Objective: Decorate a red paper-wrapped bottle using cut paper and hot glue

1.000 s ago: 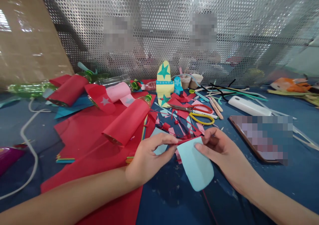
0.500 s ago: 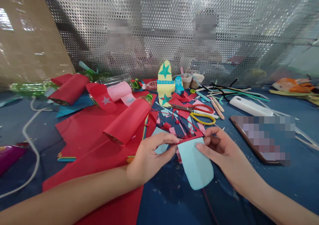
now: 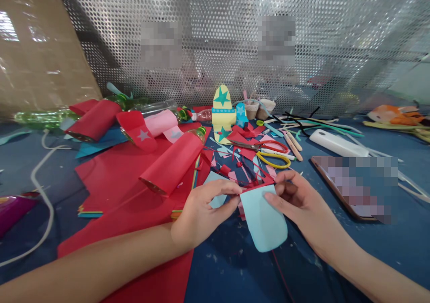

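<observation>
A light blue paper piece [image 3: 264, 222] with a rounded lower end hangs between my two hands. Along its top edge runs a narrow red paper strip [image 3: 257, 188]. My left hand [image 3: 210, 206] pinches the strip and the paper's upper left corner between thumb and fingers. At the upper right corner, my right hand [image 3: 295, 200] grips the paper, its thumb lying on the front and its fingers curled behind. Another light blue piece [image 3: 218, 198] lies partly hidden behind my left hand. Scissors with red and yellow handles [image 3: 273, 160] rest beyond my hands.
Red paper sheets [image 3: 110, 173] and a red-wrapped bottle [image 3: 174, 162] lie at left. Paper scraps surround the scissors. A yellow paper shape with green stars [image 3: 222, 98] is on a bottle farther back. At right are a phone [image 3: 346, 189] and a white glue gun-like object [image 3: 337, 142].
The lower end of the light blue paper has shifted up slightly. Both hands keep their grip in nearly the same place.
</observation>
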`<state>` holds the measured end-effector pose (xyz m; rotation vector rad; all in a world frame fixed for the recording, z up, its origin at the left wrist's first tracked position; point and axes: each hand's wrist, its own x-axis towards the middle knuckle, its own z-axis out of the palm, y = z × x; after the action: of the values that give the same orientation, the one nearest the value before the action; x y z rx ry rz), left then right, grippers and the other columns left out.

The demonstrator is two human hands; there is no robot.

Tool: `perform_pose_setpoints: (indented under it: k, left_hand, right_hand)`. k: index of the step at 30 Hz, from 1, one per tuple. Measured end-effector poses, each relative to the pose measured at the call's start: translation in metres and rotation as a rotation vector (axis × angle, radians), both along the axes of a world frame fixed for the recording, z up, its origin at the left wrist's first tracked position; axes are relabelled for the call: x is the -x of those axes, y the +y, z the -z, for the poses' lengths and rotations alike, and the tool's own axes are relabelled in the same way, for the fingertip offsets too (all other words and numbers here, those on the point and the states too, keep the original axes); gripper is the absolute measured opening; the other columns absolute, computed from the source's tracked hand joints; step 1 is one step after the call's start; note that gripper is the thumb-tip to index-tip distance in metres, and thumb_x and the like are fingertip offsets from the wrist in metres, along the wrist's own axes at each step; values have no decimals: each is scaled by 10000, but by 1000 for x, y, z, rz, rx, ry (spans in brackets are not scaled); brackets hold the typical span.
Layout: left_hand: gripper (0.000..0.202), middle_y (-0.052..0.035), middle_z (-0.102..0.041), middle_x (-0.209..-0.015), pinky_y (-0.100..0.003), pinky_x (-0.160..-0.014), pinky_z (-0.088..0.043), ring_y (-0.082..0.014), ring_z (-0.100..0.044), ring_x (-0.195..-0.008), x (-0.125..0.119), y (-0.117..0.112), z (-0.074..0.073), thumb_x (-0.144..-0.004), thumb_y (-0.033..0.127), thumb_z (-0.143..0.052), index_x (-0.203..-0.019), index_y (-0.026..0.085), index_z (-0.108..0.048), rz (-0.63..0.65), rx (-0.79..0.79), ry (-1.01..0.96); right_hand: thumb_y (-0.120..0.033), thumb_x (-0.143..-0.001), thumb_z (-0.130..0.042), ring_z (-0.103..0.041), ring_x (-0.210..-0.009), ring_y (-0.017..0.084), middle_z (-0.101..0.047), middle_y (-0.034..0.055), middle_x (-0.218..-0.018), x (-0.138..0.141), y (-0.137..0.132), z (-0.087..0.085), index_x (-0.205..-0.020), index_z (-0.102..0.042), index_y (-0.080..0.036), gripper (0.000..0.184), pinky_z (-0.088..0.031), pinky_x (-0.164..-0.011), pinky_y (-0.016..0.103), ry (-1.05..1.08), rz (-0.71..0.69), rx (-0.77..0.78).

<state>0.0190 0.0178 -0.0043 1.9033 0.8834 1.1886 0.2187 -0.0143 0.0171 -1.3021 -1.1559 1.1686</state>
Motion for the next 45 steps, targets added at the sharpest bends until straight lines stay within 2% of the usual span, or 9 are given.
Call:
perform_pose_setpoints:
  k: [5,10,21,30,45]
  left_hand:
    - [146,14,-714,-869,-187,-745,-540,-112,-671,-787,0,1,1,-806,113,-606,-884,221,-663,-7,-42,8]
    - [186,39,-708,-881,-148,-748,-525,-84,-663,-792,1,1,3,-806,90,-607,-905,241,-652,3,-74,8]
    - [176,40,-711,-875,-120,-740,-521,-75,-669,-792,0,1,2,-799,95,-617,-899,234,-654,-4,-60,7]
    - [174,42,-711,-860,-116,-747,-521,-73,-670,-794,0,2,5,-795,90,-625,-887,234,-658,-10,-77,-13]
    - [144,14,-723,-855,-150,-741,-547,-97,-682,-784,-1,1,1,-781,100,-628,-866,208,-672,-13,-30,-25]
  right_hand:
    - [-385,-716,-743,-489,-587,87,-490,-75,-636,-2,1,0,-895,-537,-228,315,-426,-541,196,2,-12,32]
    - [-387,-715,-750,-508,-602,90,-508,-76,-635,-2,2,1,-960,-566,-235,342,-434,-562,195,10,-12,38]
    - [-391,-726,-751,-516,-628,101,-533,-59,-663,-4,1,3,-1023,-602,-248,362,-433,-580,215,43,-67,86]
    - [-416,-696,-768,-506,-629,109,-526,-53,-666,-7,1,4,-977,-610,-241,367,-429,-572,226,39,-55,84]
    - [-442,-661,-780,-509,-618,114,-521,-44,-663,-5,2,2,-942,-623,-225,388,-432,-553,231,31,-31,101]
